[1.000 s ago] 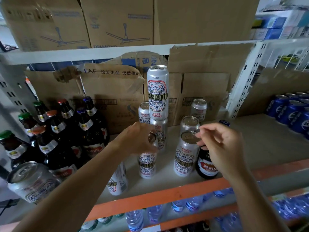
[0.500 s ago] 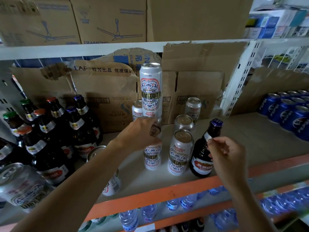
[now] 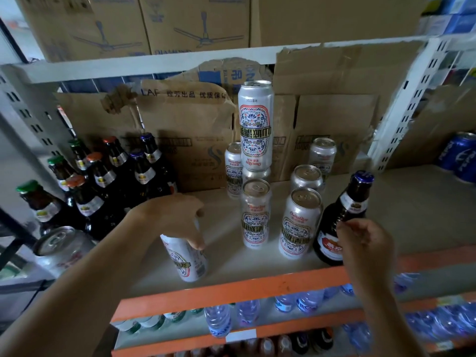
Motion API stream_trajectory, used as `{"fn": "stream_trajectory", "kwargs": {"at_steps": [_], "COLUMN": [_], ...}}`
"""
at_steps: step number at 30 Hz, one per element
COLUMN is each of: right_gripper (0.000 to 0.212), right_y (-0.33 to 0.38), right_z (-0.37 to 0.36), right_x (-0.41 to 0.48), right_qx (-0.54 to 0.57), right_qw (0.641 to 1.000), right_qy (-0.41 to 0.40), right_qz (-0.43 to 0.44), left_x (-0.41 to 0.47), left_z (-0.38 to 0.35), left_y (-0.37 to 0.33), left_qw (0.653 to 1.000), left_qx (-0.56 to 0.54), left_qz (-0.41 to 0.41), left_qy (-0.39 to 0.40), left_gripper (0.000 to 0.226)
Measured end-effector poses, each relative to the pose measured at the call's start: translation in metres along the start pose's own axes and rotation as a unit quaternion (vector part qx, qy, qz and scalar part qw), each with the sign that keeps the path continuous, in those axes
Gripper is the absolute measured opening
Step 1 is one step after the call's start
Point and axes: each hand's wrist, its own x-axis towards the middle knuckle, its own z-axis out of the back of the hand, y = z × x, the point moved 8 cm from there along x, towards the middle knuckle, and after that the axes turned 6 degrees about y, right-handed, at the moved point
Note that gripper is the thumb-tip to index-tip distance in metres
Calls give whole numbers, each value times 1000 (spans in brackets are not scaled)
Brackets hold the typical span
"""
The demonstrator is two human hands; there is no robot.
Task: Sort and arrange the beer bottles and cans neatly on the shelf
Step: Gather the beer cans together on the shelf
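My left hand point(image 3: 177, 220) grips the top of a silver beer can point(image 3: 186, 258) standing at the shelf's front left. My right hand point(image 3: 365, 243) pinches at the front of a dark beer bottle point(image 3: 342, 220) with a blue cap, at the front right. Between them stand two silver cans, one point(image 3: 255, 215) in the middle and one point(image 3: 300, 222) next to the bottle. Behind, a tall can point(image 3: 255, 124) stands upside down on top of another can. More cans point(image 3: 322, 154) stand further back. Several dark bottles point(image 3: 103, 181) cluster at the left.
A large silver can point(image 3: 61, 248) sits at the far left below the bottles. Blue cans point(image 3: 461, 155) fill the neighbouring shelf on the right. Torn cardboard point(image 3: 180, 130) lines the back. The shelf has an orange front edge point(image 3: 231, 289), with water bottles point(image 3: 219, 320) beneath.
My left hand has come off the middle can and dropped left onto the front-left can. My right hand moved right from the can tops to the blue-capped bottle.
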Motion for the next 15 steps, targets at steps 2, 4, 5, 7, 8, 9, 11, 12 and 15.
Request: {"fn": "stream_trajectory", "kwargs": {"at_steps": [2, 4, 5, 7, 8, 9, 11, 12, 15], "right_gripper": [13, 13, 11, 7, 6, 6, 7, 7, 13], "right_y": [-3, -5, -5, -5, -5, -5, -4, -4, -7], "right_z": [-1, 0, 1, 5, 7, 9, 13, 14, 17], "right_x": [0, 0, 0, 1, 1, 2, 3, 4, 5], "right_qx": [3, 14, 20, 27, 24, 20, 16, 17, 15], "right_qw": [1000, 1000, 1000, 999, 999, 999, 998, 998, 998], "right_qy": [-3, -10, -18, -36, -42, -47, -55, -58, -64], "right_qz": [-7, -10, -9, -9, -9, -9, -8, -8, -16], "left_x": [-2, -2, -2, -1, 0, 1, 2, 3, 7], "left_z": [3, 7, 8, 10, 11, 13, 19, 22, 29], "left_y": [-2, -5, -8, -15, -19, -24, -33, -36, -44], "left_qw": [1000, 998, 997, 996, 995, 994, 992, 991, 989], "left_qx": [-7, -11, -13, -22, -27, -33, -43, -48, -59], "left_qz": [-10, -20, -26, -40, -47, -53, -63, -66, -66], "left_qy": [-26, -55, -65, -77, -84, -92, -104, -106, -120], "left_gripper": [57, 49, 49, 51, 52, 52, 52, 52, 54]}}
